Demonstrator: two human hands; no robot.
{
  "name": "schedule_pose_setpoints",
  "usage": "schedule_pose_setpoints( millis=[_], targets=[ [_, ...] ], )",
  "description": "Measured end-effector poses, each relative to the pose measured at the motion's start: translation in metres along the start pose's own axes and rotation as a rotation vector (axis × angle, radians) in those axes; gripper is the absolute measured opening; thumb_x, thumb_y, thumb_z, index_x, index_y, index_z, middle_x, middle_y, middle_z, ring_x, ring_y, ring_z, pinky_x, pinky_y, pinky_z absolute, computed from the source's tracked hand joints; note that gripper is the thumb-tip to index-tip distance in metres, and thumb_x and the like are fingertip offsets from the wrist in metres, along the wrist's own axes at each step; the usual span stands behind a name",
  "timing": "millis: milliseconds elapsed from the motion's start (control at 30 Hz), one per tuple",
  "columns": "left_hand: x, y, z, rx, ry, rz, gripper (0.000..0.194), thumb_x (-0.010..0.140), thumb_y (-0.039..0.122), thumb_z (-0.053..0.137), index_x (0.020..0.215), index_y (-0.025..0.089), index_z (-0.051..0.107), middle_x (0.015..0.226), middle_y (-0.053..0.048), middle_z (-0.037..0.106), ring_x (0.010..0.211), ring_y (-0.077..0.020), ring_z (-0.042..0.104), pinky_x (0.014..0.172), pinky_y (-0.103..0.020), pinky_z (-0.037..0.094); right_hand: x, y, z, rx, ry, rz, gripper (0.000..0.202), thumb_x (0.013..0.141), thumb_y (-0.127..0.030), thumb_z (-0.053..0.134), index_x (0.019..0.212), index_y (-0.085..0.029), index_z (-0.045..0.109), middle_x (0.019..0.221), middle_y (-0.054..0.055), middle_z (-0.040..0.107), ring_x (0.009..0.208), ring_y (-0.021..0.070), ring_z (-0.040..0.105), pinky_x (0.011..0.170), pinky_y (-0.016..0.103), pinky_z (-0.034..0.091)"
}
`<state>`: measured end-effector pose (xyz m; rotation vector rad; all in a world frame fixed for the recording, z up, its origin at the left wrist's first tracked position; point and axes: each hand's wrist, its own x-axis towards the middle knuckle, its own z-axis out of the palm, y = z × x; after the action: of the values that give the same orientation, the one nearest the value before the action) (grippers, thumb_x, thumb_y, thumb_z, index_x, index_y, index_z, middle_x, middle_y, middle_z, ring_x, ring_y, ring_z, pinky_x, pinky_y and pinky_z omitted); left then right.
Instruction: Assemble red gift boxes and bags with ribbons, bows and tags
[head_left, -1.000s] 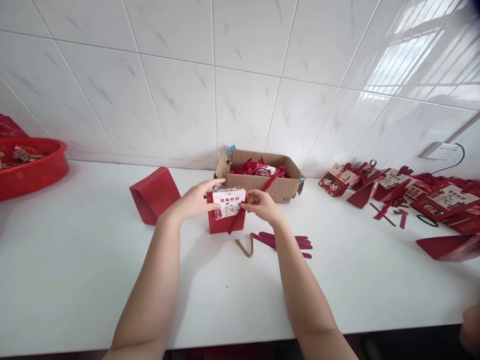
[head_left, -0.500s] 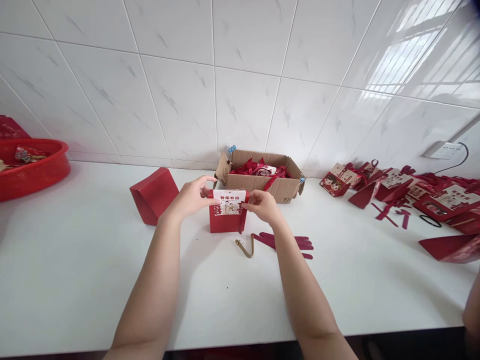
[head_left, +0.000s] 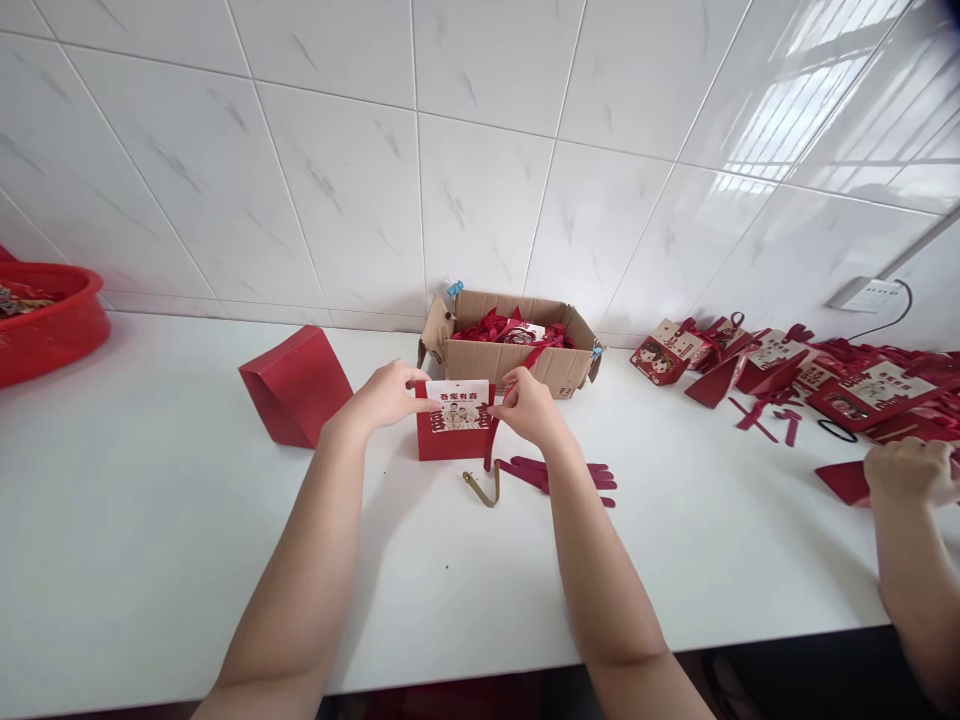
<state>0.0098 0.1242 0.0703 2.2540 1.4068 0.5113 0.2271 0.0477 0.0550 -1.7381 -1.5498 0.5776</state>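
Observation:
A small red gift box (head_left: 455,447) with a white printed label across its upper front stands upright on the white table. My left hand (head_left: 394,393) pinches its upper left corner, thumb in front. My right hand (head_left: 527,408) is closed at the upper right edge, with a dark red ribbon (head_left: 491,447) between the fingertips and hanging down beside the box. Just in front lies a bent gold-brown strip (head_left: 482,487). Several dark red strips (head_left: 536,475) are spread out partly behind my right forearm.
A plain red box (head_left: 296,385) stands to the left, near a red plastic basin (head_left: 56,345). Behind is a cardboard box (head_left: 525,362) of red ribbons. Several finished-looking red boxes (head_left: 772,360) crowd the right side, where another person's hand (head_left: 911,472) is.
My right hand has drawn slightly away from the box's corner, pulling the ribbon out to the right. Another person's hand has come into view at the right. The view has shifted a little.

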Motion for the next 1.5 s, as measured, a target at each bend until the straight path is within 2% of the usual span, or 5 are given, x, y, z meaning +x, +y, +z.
schedule_pose_setpoints(
  millis=[167,367,600,867,1500],
  targets=[
    [0.005,0.001,0.005,-0.055,-0.069,-0.041,0.027,0.07,0.048,0.067,0.078,0.022,0.062,0.087,-0.002,0.067,0.075,-0.0201,0.062,0.059,-0.026,0.044,-0.007,-0.007,-0.003,0.084,-0.052,-0.182,0.058,0.077,-0.014,0.063,0.131,-0.03,0.054,0.067,-0.005,0.058,0.066,0.0114,0.055,0.071,0.026,0.048],
    [0.004,0.003,0.005,-0.031,-0.07,-0.026,0.024,0.071,0.044,0.065,0.076,0.022,0.057,0.085,-0.003,0.066,0.073,-0.0195,0.061,0.057,-0.025,0.042,-0.004,-0.011,0.009,0.048,-0.011,-0.168,0.049,0.077,-0.013,0.062,0.125,-0.023,0.061,0.071,-0.001,0.064,0.064,0.0115,0.054,0.071,0.027,0.049],
    [0.003,0.001,0.003,-0.017,-0.055,0.032,0.024,0.072,0.043,0.063,0.072,0.022,0.052,0.079,-0.003,0.063,0.067,-0.0199,0.059,0.052,-0.027,0.041,-0.002,-0.008,0.014,0.047,-0.029,-0.175,0.049,0.078,-0.014,0.063,0.126,-0.023,0.061,0.077,0.001,0.068,0.068,0.0132,0.057,0.072,0.028,0.049],
    [0.004,0.0,0.004,-0.01,-0.043,0.022,0.024,0.072,0.044,0.064,0.072,0.022,0.055,0.08,-0.003,0.065,0.068,-0.0199,0.06,0.055,-0.027,0.043,-0.002,-0.01,0.014,0.062,-0.037,-0.156,0.051,0.077,-0.014,0.063,0.128,-0.021,0.06,0.083,0.002,0.07,0.071,0.0135,0.059,0.073,0.027,0.05],
    [0.007,-0.005,0.007,-0.13,-0.081,0.033,0.033,0.068,0.052,0.068,0.083,0.023,0.064,0.093,-0.004,0.071,0.083,-0.0231,0.065,0.064,-0.028,0.049,0.001,-0.004,0.009,0.063,-0.039,-0.173,0.05,0.075,-0.013,0.065,0.124,-0.023,0.062,0.072,-0.002,0.063,0.068,0.0117,0.055,0.073,0.027,0.048]
  ],
)
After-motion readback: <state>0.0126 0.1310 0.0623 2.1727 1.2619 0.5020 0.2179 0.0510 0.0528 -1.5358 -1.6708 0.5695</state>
